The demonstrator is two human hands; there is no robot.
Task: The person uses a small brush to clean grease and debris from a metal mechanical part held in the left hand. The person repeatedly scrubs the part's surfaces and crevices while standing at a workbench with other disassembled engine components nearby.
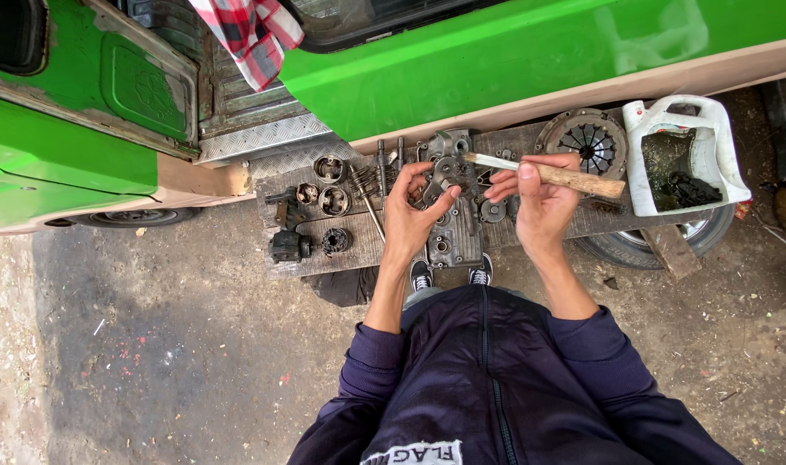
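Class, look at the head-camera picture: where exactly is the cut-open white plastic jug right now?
In the head view the white plastic jug lies at the right end of the wooden board, just right of the round clutch plate, against the green vehicle.

— What colour was the van point(513, 60)?
— Bright green, with a beige strip along its lower edge.
— And the cloth point(251, 34) hanging from it?
— Red-and-white plaid. The cut-open jug point(720, 164) was white, the brush handle point(574, 179) pale wood, the person's jacket point(496, 387) dark navy.
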